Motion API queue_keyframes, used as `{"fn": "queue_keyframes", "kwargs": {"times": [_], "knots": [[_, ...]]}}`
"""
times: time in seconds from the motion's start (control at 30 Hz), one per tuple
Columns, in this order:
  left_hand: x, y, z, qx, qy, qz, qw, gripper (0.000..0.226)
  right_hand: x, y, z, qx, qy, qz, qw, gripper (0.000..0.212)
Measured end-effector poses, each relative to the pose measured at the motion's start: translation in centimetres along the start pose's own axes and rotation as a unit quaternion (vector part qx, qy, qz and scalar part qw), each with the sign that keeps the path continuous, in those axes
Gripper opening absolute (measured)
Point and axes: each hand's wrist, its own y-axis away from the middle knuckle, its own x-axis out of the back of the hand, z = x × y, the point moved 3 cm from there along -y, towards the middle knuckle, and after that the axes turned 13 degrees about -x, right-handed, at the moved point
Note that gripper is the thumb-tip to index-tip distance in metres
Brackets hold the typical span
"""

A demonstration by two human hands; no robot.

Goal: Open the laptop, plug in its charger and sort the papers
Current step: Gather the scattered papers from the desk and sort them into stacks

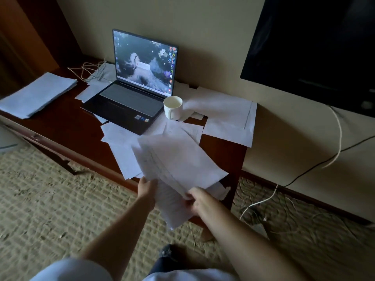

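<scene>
The worktop (67, 126) is dark reddish wood with a polished, slightly glossy face. The sheets of paper (178, 159) are thin, matt and white, some faintly printed. The laptop (129, 98) has a smooth dark matt casing, a grey keyboard deck and a glossy lit screen. The mug (173, 107) looks like smooth white glazed ceramic. The carpet (50, 199) is rough, looped and beige. The wall (203, 37) is matt cream.

Setting: home or hotel-type room | evidence: woven carpet (60, 199); dark wooden desk (67, 126) against cream wall (203, 37); wall-mounted dark TV (316, 47); white mug (173, 107); loose cables on floor (263, 203).
</scene>
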Motion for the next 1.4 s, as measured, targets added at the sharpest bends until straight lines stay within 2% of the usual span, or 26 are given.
{"fn": "queue_keyframes", "kwargs": {"times": [0.03,0.07,0.13,0.2,0.3,0.43,0.5,0.57,0.6,0.63,0.7,0.73,0.77,0.8,0.87,0.97,1.03,1.07,1.13,1.23,1.4], "knots": [[-0.2,0.2,0.1,0.009,0.024,-0.004,1.0,0.023,-0.2,0.2,-0.1,0.007,-0.019,-0.051,0.998,0.025],[-0.4,0.6,0.3,0.015,0.046,-0.009,0.999,0.022,-0.3,0.6,-0.2,0.022,-0.023,-0.07,0.997,0.028],[-0.6,1.0,0.7,0.024,0.06,-0.008,0.998,0.021,0.2,0.4,0.2,0.045,-0.025,-0.046,0.998,0.026],[-0.6,1.3,1.0,0.04,0.053,0.015,0.998,0.02,1.2,-0.8,0.9,0.066,-0.006,0.027,0.997,0.022],[-0.6,1.3,0.8,0.061,0.08,0.039,0.994,0.02,1.9,-1.9,1.9,0.071,0.04,0.071,0.994,0.028],[-0.7,1.1,0.5,0.065,0.073,0.022,0.995,0.028,1.3,-1.6,3.2,0.04,0.027,0.044,0.998,0.032],[-0.9,0.9,0.4,0.054,0.053,0.007,0.997,0.021,0.9,-1.4,3.9,0.023,0.041,0.025,0.999,0.037],[-1.0,0.9,0.5,0.044,0.03,0.003,0.999,0.015,1.0,-0.7,3.8,0.023,0.095,0.039,0.994,0.039],[-1.0,0.8,0.5,0.042,0.017,0.003,0.999,0.019,1.4,-0.5,3.7,0.031,0.147,0.077,0.986,0.041],[-0.9,0.8,0.8,0.036,0.004,0.003,0.999,0.023,2.1,-0.5,3.2,0.055,0.199,0.154,0.966,0.048],[-0.8,0.6,1.6,0.015,-0.019,-0.002,1.0,0.029,3.6,0.5,1.1,0.157,0.227,0.334,0.901,0.068],[-0.7,0.3,2.2,-0.001,-0.025,-0.01,1.0,0.031,3.8,1.3,-0.2,0.226,0.226,0.381,0.867,0.071],[-0.6,0.0,2.9,-0.017,-0.028,-0.018,0.999,0.034,3.6,2.0,-1.6,0.29,0.238,0.39,0.841,0.069],[-0.6,-0.4,3.6,-0.031,-0.029,-0.022,0.999,0.034,3.2,2.7,-3.1,0.336,0.26,0.379,0.822,0.068],[-0.8,-0.7,5.4,-0.055,-0.035,-0.021,0.998,0.03,2.2,3.2,-5.9,0.376,0.303,0.34,0.807,0.072],[-1.6,-0.4,8.8,-0.101,-0.033,-0.022,0.994,0.029,0.7,3.8,-8.9,0.38,0.302,0.217,0.847,0.074],[-2.5,-0.1,11.1,-0.139,-0.02,-0.04,0.989,0.019,-0.6,5.1,-9.9,0.405,0.239,0.144,0.871,0.051],[-2.8,-0.3,12.0,-0.156,-0.013,-0.042,0.987,0.015,-1.1,6.0,-10.5,0.438,0.203,0.143,0.864,0.04],[-3.4,-0.5,13.6,-0.184,-0.001,-0.048,0.982,0.019,-2.3,7.3,-11.4,0.501,0.166,0.156,0.835,0.032],[-3.2,-0.8,14.0,-0.204,0.001,-0.065,0.977,0.021,-3.7,7.5,-11.3,0.536,0.162,0.149,0.815,0.039],[-2.8,-1.0,13.5,-0.216,-0.012,-0.077,0.973,0.024,-4.4,7.4,-10.7,0.561,0.093,0.133,0.812,0.048]]}}
